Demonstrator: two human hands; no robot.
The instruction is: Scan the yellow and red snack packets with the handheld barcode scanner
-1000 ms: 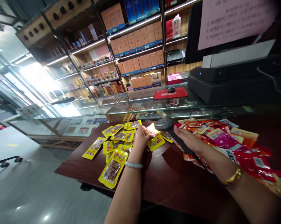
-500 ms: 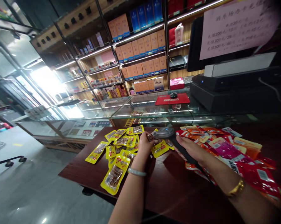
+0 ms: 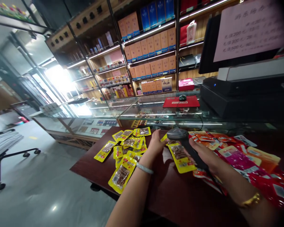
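My right hand point(image 3: 203, 156) is wrapped round the handle of a black barcode scanner point(image 3: 178, 135), its head pointing left. A yellow snack packet point(image 3: 181, 157) with a clear brown window lies just below the scanner head, by the fingers of my right hand; whether they touch it I cannot tell. My left hand point(image 3: 156, 142) is left of the scanner with its thumb apart from the fingers, holding nothing visible. Beside its thumb, another yellow packet point(image 3: 164, 138) is partly hidden. Several more yellow packets point(image 3: 122, 173) lie in a loose pile left of my left hand.
Red, orange and pink packets point(image 3: 236, 157) are heaped at the right of the dark wooden table point(image 3: 165, 192). Behind stands a glass counter point(image 3: 153, 110) with a mouse point(image 3: 182, 98) on a red mat and a black register point(image 3: 246, 94). A shopping cart point(image 3: 5, 145) stands at far left.
The left hand has let go of the yellow packet it held and its fingers have opened. A yellow packet now lies below the scanner. The view has shifted left.
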